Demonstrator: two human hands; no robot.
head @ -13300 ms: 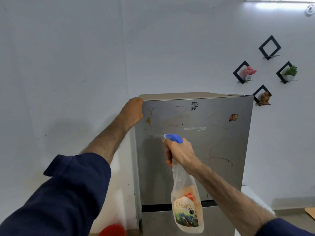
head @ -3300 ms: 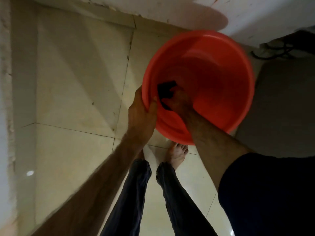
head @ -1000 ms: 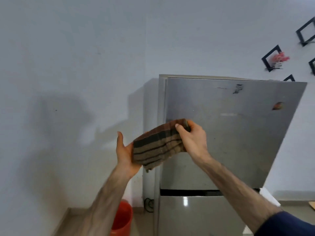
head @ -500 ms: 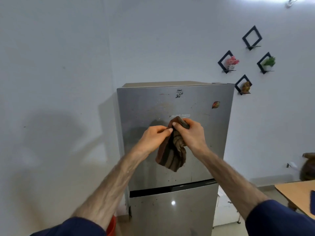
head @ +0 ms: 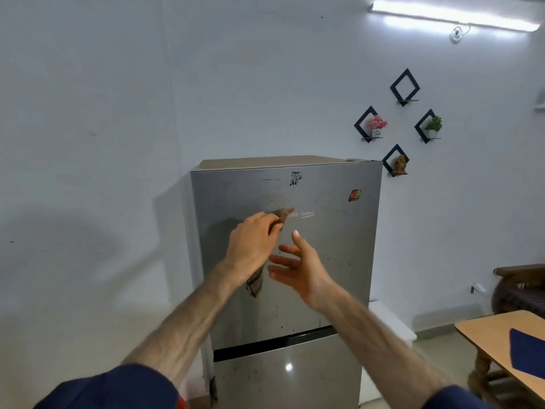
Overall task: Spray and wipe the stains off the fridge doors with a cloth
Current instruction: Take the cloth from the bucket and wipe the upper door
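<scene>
Brown cloth [head: 256, 283] bunched in left hand [head: 253, 246], fingers closed round it, pressed on upper fridge door [head: 330, 261] near its centre. Right hand [head: 298, 268] just beside, fingers spread, holding nothing. Dark specks along door's lower edge.

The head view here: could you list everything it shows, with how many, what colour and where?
fridge: one, silver, two doors, against the wall
stains: faint brownish smears and dark specks, upper door
stickers: one black, one red, top of the upper door
cloth: one, brown striped, in the left hand
diamond shelves: four, black, on the wall at right
tube light: one, white, top right
table: one, wooden, lower right
sleeves: two, navy
hands: left shut on the cloth, right open
</scene>
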